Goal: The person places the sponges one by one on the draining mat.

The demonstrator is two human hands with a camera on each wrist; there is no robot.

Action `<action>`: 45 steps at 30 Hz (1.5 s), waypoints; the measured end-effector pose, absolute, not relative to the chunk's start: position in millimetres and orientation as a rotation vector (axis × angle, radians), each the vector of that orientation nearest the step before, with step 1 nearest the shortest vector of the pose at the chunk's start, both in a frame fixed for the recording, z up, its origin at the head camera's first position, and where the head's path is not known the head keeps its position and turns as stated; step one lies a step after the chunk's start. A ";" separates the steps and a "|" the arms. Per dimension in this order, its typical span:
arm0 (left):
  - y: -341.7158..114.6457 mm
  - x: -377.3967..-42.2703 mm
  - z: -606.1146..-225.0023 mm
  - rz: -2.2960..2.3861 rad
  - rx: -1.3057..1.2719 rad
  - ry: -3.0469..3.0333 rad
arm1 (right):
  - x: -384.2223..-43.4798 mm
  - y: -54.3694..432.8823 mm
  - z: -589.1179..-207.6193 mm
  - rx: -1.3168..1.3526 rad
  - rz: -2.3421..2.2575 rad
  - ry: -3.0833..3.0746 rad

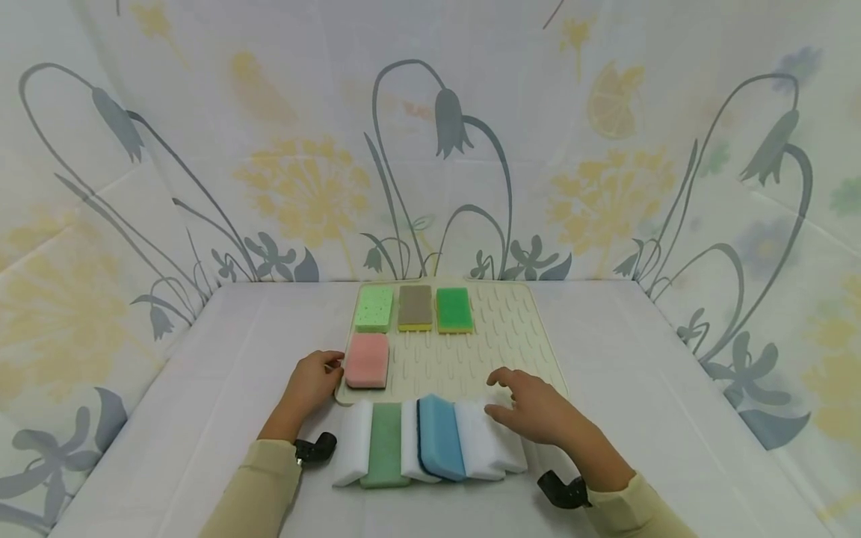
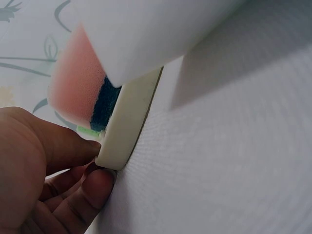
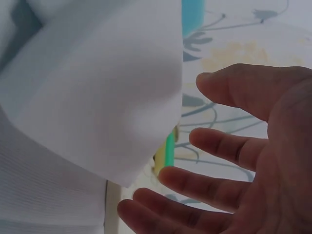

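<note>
My left hand (image 1: pixel 312 385) is at the left edge of a cream ribbed drying mat (image 1: pixel 498 351). In the left wrist view, thumb and fingers pinch the mat's rim (image 2: pixel 129 117), close to a pink sponge (image 2: pixel 78 80) with a dark scouring layer. My right hand (image 1: pixel 538 407) hovers over the right end of a row of sponges, fingers spread and holding nothing. Nearest to it is a white sponge (image 3: pixel 102 97), which stands apart from the fingertips in the right wrist view. The row also has a green sponge (image 1: pixel 386 448) and a blue sponge (image 1: pixel 440 437) leaning among several white ones.
At the mat's back lie a light green sponge (image 1: pixel 374 309), a brown-topped yellow sponge (image 1: pixel 415 306) and a green-topped yellow sponge (image 1: pixel 454 309). A white cloth (image 1: pixel 646 373) covers the table. A flower-print curtain (image 1: pixel 430 187) rises behind and at both sides.
</note>
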State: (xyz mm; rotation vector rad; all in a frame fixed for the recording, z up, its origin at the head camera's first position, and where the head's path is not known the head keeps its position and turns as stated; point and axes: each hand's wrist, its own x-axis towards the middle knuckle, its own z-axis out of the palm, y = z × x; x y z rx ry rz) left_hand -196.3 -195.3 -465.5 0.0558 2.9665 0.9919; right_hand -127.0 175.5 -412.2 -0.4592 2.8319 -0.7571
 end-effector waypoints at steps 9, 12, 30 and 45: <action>-195.6 -196.8 -464.1 0.985 0.055 2.964 | -115.5 176.6 -417.2 -0.374 -0.753 2.785; -195.5 -196.8 -465.0 0.981 0.057 2.966 | -111.9 175.7 -419.8 -0.349 -0.758 2.789; -195.4 -197.1 -467.2 0.989 0.085 2.972 | -104.8 176.7 -420.8 -0.304 -0.856 2.779; -196.4 -198.9 -469.0 0.969 0.063 2.973 | -110.2 178.9 -409.0 -0.366 -0.861 2.794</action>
